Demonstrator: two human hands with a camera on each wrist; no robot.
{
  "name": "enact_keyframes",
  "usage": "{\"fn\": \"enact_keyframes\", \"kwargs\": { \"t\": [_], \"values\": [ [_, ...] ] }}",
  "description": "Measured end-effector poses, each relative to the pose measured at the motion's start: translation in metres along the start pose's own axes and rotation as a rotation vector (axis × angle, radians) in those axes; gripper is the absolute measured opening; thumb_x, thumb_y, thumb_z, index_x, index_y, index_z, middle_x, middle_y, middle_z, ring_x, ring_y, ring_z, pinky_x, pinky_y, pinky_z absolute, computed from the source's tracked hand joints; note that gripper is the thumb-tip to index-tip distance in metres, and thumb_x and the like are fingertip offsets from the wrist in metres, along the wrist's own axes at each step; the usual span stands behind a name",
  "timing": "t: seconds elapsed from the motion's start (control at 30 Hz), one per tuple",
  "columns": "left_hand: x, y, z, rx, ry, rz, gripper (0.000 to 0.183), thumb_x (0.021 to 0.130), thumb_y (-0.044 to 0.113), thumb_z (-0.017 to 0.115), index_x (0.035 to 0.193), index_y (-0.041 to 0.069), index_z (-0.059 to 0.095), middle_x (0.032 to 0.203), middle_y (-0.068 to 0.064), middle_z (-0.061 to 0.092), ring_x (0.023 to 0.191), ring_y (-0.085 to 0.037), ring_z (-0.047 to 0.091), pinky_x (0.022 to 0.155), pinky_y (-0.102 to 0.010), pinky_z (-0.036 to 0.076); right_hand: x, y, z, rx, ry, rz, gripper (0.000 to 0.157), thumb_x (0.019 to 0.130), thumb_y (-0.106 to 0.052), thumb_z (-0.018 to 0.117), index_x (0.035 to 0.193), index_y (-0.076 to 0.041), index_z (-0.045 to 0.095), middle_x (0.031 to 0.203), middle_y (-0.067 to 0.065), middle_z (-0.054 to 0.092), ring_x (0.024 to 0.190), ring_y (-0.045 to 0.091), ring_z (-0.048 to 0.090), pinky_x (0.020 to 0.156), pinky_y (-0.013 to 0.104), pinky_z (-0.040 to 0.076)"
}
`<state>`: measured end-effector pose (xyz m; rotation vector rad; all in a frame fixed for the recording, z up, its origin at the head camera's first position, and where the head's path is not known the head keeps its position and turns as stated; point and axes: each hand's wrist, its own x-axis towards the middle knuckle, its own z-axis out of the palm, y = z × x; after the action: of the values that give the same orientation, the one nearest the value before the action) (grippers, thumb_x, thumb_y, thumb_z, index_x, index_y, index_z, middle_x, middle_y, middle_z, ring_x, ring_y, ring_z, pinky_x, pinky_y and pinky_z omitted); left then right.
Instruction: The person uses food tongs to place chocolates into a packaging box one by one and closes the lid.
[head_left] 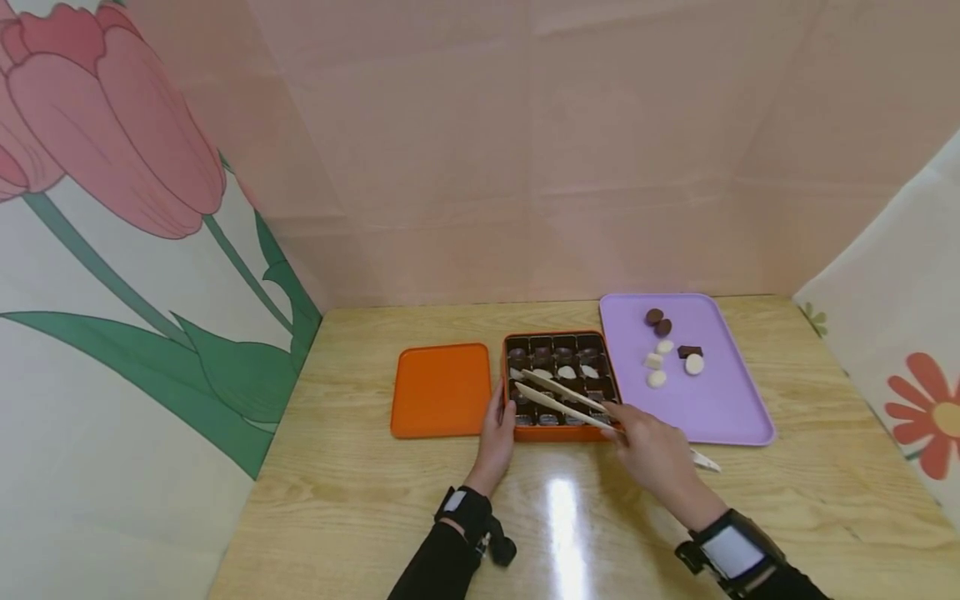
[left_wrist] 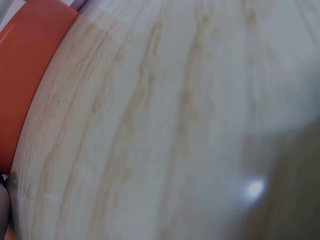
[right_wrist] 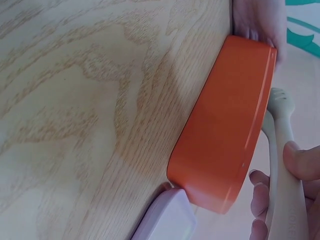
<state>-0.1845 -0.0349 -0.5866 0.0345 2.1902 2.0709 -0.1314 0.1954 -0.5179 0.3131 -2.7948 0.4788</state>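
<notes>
An orange box [head_left: 561, 434] with a dark divided insert holds brown and white chocolates in its small compartments. My left hand [head_left: 495, 440] grips the box at its left side, fingers along the wall and thumb near the front corner. In my right hand [head_left: 656, 458] is a pair of cream-coloured tongs [head_left: 562, 390], pinched between thumb and fingers. Their two tips reach over the left part of the box, spread slightly apart, near a white chocolate in the second row. The right wrist view shows the tongs' ridged tip [right_wrist: 281, 101] beside the box's upper edge.
A flat orange lid [head_left: 441, 392] lies left of the box. To the right, a purple tray [head_left: 712, 408] holds several loose brown and white chocolates [head_left: 693, 364]. The wooden table [head_left: 345, 483] meets a pink backdrop behind and printed cloths at both sides.
</notes>
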Motion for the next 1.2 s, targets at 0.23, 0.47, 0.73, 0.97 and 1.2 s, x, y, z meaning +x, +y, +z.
{"fn": "enact_keyframes", "kwargs": {
  "t": [0.23, 0.47, 0.73, 0.97, 1.2],
  "values": [
    [0.009, -0.019, 0.002, 0.023, 0.005, 0.003, 0.056, 0.100, 0.042, 0.036, 0.151, 0.034, 0.016, 0.161, 0.000, 0.015, 0.143, -0.024, 0.017, 0.115, -0.055, 0.026, -0.004, 0.023, -0.011, -0.017, 0.024, 0.052, 0.041, 0.081, -0.023, 0.067, 0.119, -0.008, 0.064, 0.092, 0.015, 0.074, 0.066, 0.030, 0.065, 0.038, 0.039, 0.044],
    [0.012, -0.022, 0.002, 0.021, 0.007, 0.014, 0.056, 0.099, 0.044, 0.037, 0.151, 0.035, 0.017, 0.161, 0.001, 0.014, 0.143, -0.019, 0.016, 0.117, -0.050, 0.027, -0.010, 0.074, -0.033, -0.069, 0.111, 0.112, 0.041, 0.078, -0.022, 0.069, 0.116, -0.008, 0.065, 0.091, 0.020, 0.073, 0.056, 0.031, 0.060, 0.033, 0.038, 0.035],
    [0.010, -0.020, 0.001, 0.014, 0.002, 0.014, 0.055, 0.100, 0.042, 0.036, 0.151, 0.037, 0.017, 0.161, 0.002, 0.014, 0.143, -0.020, 0.016, 0.116, -0.051, 0.026, -0.013, 0.144, -0.056, -0.060, -0.013, 0.308, 0.044, 0.087, -0.024, 0.060, 0.124, 0.000, 0.057, 0.098, 0.031, 0.068, 0.046, 0.023, 0.048, 0.031, 0.033, 0.029],
    [0.010, -0.021, 0.000, 0.011, -0.004, 0.010, 0.055, 0.100, 0.042, 0.036, 0.151, 0.036, 0.016, 0.161, 0.000, 0.012, 0.143, -0.024, 0.016, 0.116, -0.053, 0.026, -0.010, 0.180, -0.059, -0.069, -0.111, 0.378, 0.047, 0.091, -0.032, 0.054, 0.123, 0.002, 0.056, 0.098, 0.033, 0.066, 0.053, 0.025, 0.050, 0.034, 0.034, 0.029],
    [0.009, -0.022, 0.001, 0.013, 0.006, 0.000, 0.056, 0.100, 0.042, 0.036, 0.151, 0.034, 0.017, 0.161, 0.000, 0.013, 0.143, -0.023, 0.017, 0.116, -0.053, 0.026, -0.002, 0.190, -0.056, -0.085, -0.122, 0.372, 0.034, 0.088, -0.027, 0.055, 0.107, 0.001, 0.060, 0.085, 0.028, 0.068, 0.055, 0.029, 0.053, 0.035, 0.040, 0.031]
  ]
}}
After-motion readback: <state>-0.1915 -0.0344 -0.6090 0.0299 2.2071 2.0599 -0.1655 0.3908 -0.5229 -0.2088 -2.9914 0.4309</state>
